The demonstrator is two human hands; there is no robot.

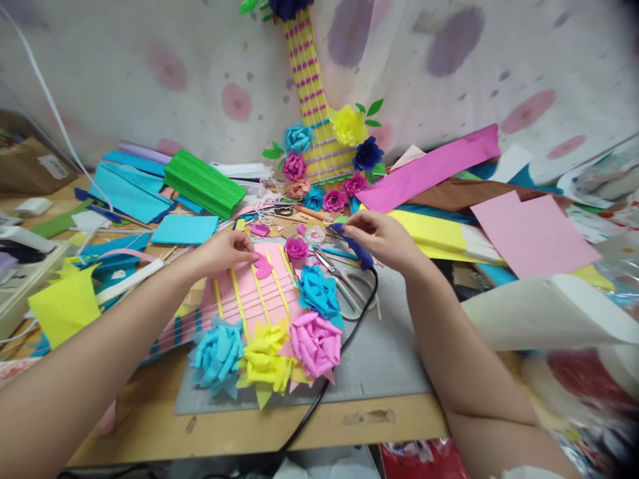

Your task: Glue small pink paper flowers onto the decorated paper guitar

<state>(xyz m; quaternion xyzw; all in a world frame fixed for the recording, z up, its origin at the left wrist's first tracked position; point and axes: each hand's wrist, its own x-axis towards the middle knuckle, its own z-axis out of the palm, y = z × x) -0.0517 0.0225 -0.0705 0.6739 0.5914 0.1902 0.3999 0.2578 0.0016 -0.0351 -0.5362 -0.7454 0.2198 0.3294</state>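
Observation:
My left hand [225,250] rests closed on the top edge of a pink paper guitar body [259,293] with yellow strips, its fingertips pinching a small pink paper piece [262,266]. My right hand [380,238] is closed around a blue glue gun [355,246], whose black cord [344,346] runs down off the table's front edge. Paper flowers sit on the guitar body: a light blue one [217,354], a yellow one [264,359], a pink one [315,342], a blue one [318,293] and a small magenta one [296,248].
Scissors [349,286] lie on the grey mat [389,359] beside the flowers. A finished yellow paper guitar [314,100] with flowers leans on the wall. Green [204,182], blue [130,190], magenta [429,170] and pink [533,234] paper sheets crowd the table.

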